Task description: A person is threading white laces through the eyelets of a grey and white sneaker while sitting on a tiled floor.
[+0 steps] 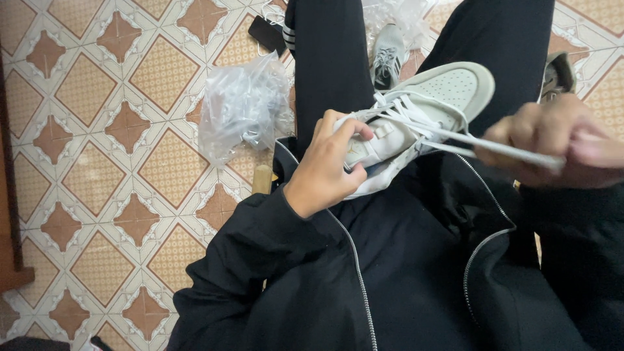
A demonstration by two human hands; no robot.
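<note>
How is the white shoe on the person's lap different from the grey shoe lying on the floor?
The white shoe is held on the lap by the left hand, while the grey shoe lies untouched on the tiled floor. The right hand pulls the white shoe's lace out sideways; the grey shoe's laces stay in place. Both have white laces.

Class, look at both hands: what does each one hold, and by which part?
Left hand grips the white sneaker by its heel; right hand pulls its white lace.
</note>
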